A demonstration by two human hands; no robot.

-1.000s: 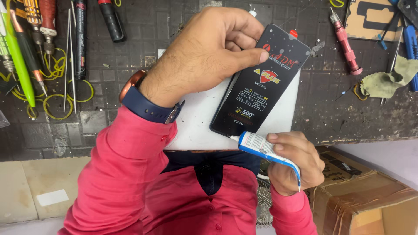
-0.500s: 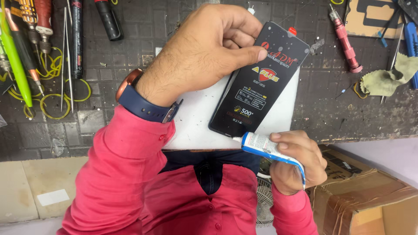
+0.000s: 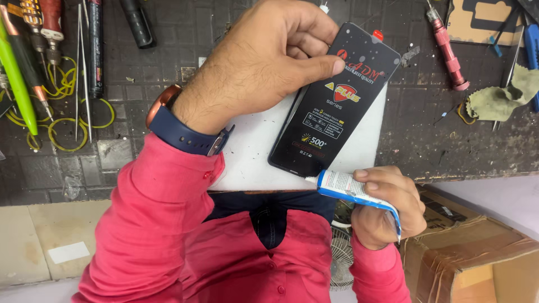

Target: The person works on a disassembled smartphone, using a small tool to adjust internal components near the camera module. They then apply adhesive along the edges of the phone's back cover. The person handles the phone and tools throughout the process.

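Note:
My left hand (image 3: pixel 269 56), with a blue watch on its wrist, presses its thumb and fingers on the upper left edge of a black phone display panel (image 3: pixel 331 112). The panel lies tilted on a white pad (image 3: pixel 252 151). My right hand (image 3: pixel 387 207) grips a small blue and white glue tube (image 3: pixel 348 188). The tube's white nozzle touches the panel's lower edge, near its bottom right corner.
On the dark mat (image 3: pixel 140 73), screwdrivers, tweezers and yellow rubber bands (image 3: pixel 67 112) lie at the left. A pink screwdriver (image 3: pixel 446 47) and a green cloth (image 3: pixel 497 101) lie at the right. A taped cardboard box (image 3: pixel 477 252) stands at the lower right, below the bench edge.
Both hands keep their hold. The panel and the tube have shifted only slightly, and the nozzle stays at the panel's lower edge.

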